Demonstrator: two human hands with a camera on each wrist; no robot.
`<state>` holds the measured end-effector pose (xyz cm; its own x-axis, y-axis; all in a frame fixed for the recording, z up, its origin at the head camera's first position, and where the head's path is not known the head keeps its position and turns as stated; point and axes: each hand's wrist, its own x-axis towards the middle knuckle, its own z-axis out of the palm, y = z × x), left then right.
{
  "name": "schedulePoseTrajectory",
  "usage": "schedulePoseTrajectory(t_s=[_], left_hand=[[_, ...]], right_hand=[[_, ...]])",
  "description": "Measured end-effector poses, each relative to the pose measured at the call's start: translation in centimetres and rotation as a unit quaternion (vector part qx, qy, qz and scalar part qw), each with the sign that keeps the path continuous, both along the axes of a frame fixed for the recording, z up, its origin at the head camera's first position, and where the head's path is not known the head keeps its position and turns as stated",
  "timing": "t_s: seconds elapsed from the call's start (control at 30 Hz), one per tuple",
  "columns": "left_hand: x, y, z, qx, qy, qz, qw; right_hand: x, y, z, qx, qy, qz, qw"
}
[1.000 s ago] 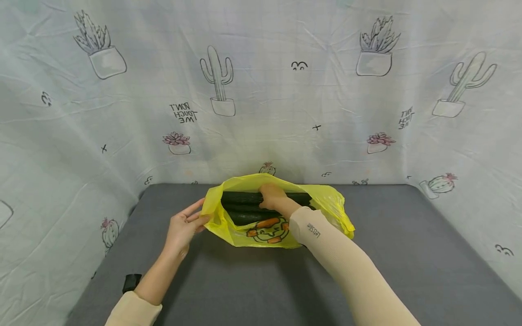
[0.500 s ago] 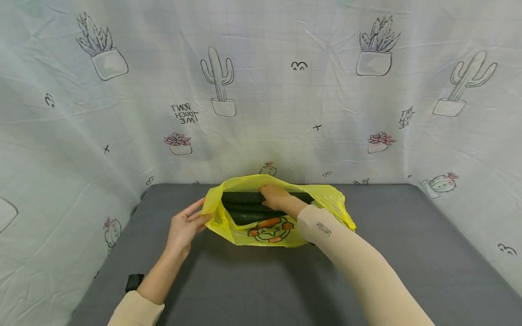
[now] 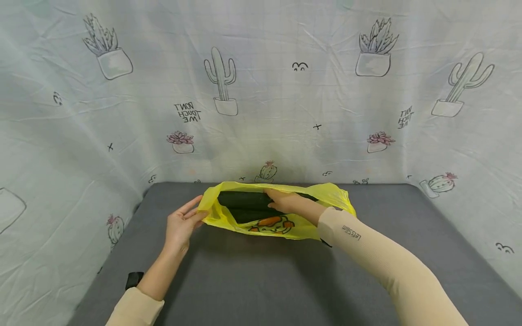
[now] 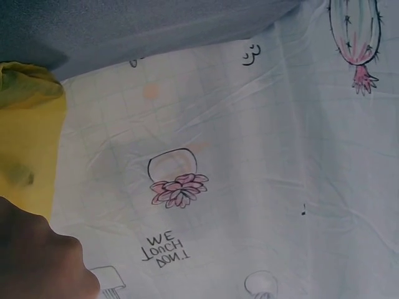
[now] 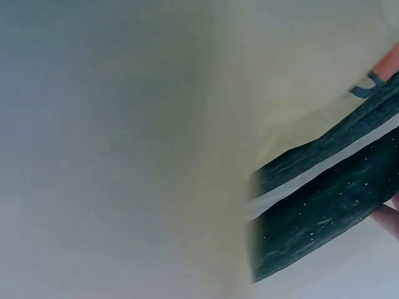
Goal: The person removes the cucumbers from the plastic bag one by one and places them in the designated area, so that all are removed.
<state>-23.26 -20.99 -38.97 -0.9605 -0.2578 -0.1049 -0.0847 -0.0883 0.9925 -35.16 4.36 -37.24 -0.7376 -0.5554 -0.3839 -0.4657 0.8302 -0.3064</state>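
A yellow plastic bag (image 3: 216,218) lies on its side, its mouth facing me. Inside it are two long dark green cucumbers, an upper one (image 3: 240,199) and a lower one (image 3: 246,216). My left hand (image 3: 179,228) pinches the left edge of the bag's mouth between thumb and fingers. Reaching into the bag, my right hand (image 3: 284,202) grips the upper cucumber near its middle. In the right wrist view, fingertips (image 5: 388,218) show at the edge of the nearer cucumber (image 5: 324,218), with the other cucumber (image 5: 330,149) beside it.
The bag is on a grey table (image 3: 253,280) near its back edge. A white curtain (image 3: 261,90) printed with cacti hangs behind and at both sides. A black wrist strap (image 3: 133,280) is on the left forearm. Part of the right wrist view is blocked by a blurred surface.
My right hand has shifted slightly right with the upper cucumber, and its forearm has swung right. The bag's mouth has flattened, its back rim lower. The left hand keeps its hold.
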Motion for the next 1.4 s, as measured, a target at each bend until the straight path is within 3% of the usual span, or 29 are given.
schedulePoseTrajectory(t_s=[0.1,0.13,0.3,0.33,0.47,0.7,0.97,1.2,1.4], left_hand=[[0.0,0.2,-0.1,0.003,0.004,0.004,1.0],[0.1,0.3,0.0,0.003,0.006,0.004,1.0],[0.2,0.5,0.0,0.007,0.013,0.01,0.9998],[0.2,0.4,0.0,0.007,0.015,0.011,0.9998],[0.3,0.4,0.2,0.006,0.023,0.013,0.9996],[0.3,0.7,0.5,0.006,0.019,0.017,0.9996],[0.6,0.6,0.3,0.008,0.018,0.016,0.9997],[0.7,0.8,0.2,-0.005,0.012,0.026,0.9996],[1.0,0.9,-0.1,-0.015,0.016,0.033,0.9992]], right_hand=[[0.4,0.8,-0.2,0.006,-0.048,-0.01,0.9988],[0.6,1.0,-0.2,0.008,-0.043,-0.009,0.999],[1.0,2.6,0.1,0.006,0.058,0.015,0.9982],[1.1,2.8,0.2,0.009,0.093,0.031,0.9951],[1.3,3.4,0.8,-0.009,0.156,0.087,0.9839],[2.4,4.1,0.9,-0.024,0.184,0.128,0.9744],[4.7,4.2,1.5,-0.032,0.261,0.175,0.9489],[6.8,3.5,3.2,-0.055,0.34,0.21,0.915],[8.5,2.7,4.1,-0.078,0.363,0.214,0.9033]])
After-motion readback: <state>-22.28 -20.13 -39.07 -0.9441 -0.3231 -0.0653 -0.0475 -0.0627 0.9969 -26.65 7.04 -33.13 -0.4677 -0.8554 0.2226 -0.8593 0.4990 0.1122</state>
